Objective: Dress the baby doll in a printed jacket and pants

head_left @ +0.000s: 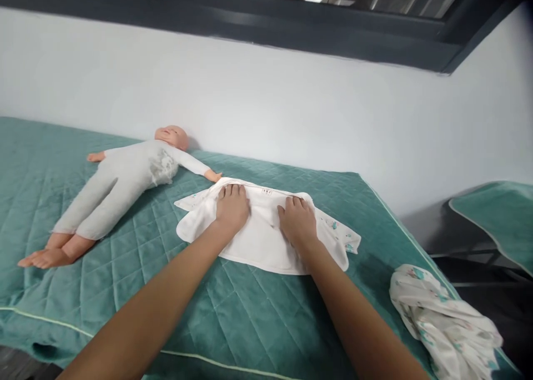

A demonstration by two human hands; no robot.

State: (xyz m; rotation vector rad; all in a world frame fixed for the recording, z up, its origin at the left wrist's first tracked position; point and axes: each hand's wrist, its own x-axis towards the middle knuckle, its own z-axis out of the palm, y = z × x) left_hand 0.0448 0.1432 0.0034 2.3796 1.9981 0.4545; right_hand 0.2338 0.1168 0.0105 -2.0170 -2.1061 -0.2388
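Observation:
A white baby shirt (260, 246) lies spread on the green quilted cover, its plain inside facing up and its sleeves, printed with small coloured figures, out to both sides. My left hand (234, 206) rests palm down on the shirt's upper left part, close to the collar. Across from it, my right hand (297, 220) presses on the upper right part, thumb set apart from the fingers. Both hands look open, fingers pointing to the far edge. Left of the shirt, a baby doll (133, 166) in pale long clothes lies on its back, one hand touching the shirt's edge.
A crumpled white printed cloth (445, 324) lies at the near right edge of the bed (250, 313). Behind the bed rises a white wall (266, 113) below a dark window frame (250, 24). Another green-covered surface (499, 219) stands beyond a gap at right.

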